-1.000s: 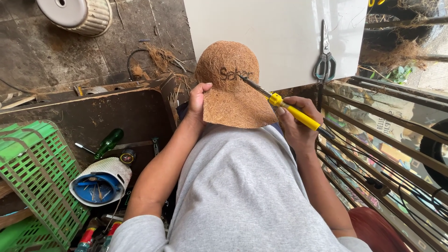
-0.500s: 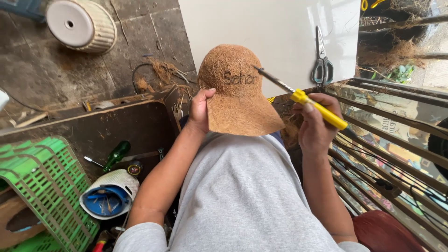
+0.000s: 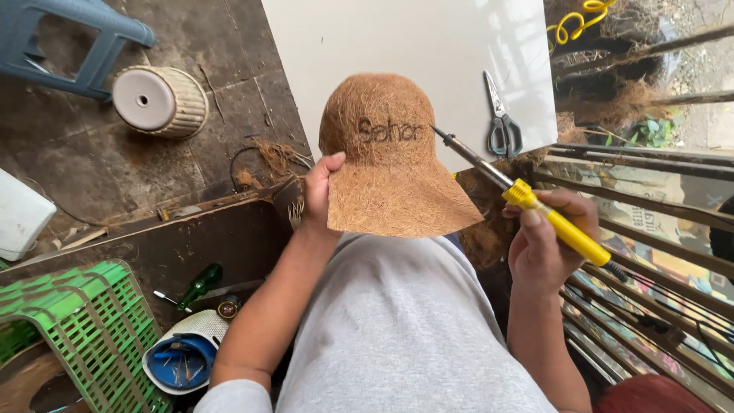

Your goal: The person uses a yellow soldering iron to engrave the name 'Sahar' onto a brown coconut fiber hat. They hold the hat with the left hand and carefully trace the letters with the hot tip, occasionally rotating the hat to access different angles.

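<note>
Left hand [image 3: 319, 191] is clamped on the edge of a brown fibre cap [image 3: 390, 157], thumb on the front face, fingers tucked behind, holding it upright over the person's lap. Dark burnt lettering sits across the crown, well above that thumb. Right hand [image 3: 544, 245] is wrapped tight around the yellow handle of a soldering iron [image 3: 520, 195], and the metal shaft runs up and away from the knuckles toward the cap. The tip sits just off the crown's right side, beside the end of the lettering; whether it actually touches the fibre, can't tell from here.

Beyond the right hand, on the white table [image 3: 428, 46], lies a pair of scissors [image 3: 501, 126] with dark handles, just past the iron's tip. Further out from that hand, a yellow coiled cord [image 3: 575, 19] hangs near the top corner.

Out past the left hand, on the stained floor, a round ribbed cream pot [image 3: 160, 99] lies on its side, next to a blue plastic stool [image 3: 73, 38]. Below the left forearm there's a green plastic crate [image 3: 80, 329], a green-handled screwdriver [image 3: 200, 284] and a blue-and-white tub [image 3: 182, 359] holding small tools.
</note>
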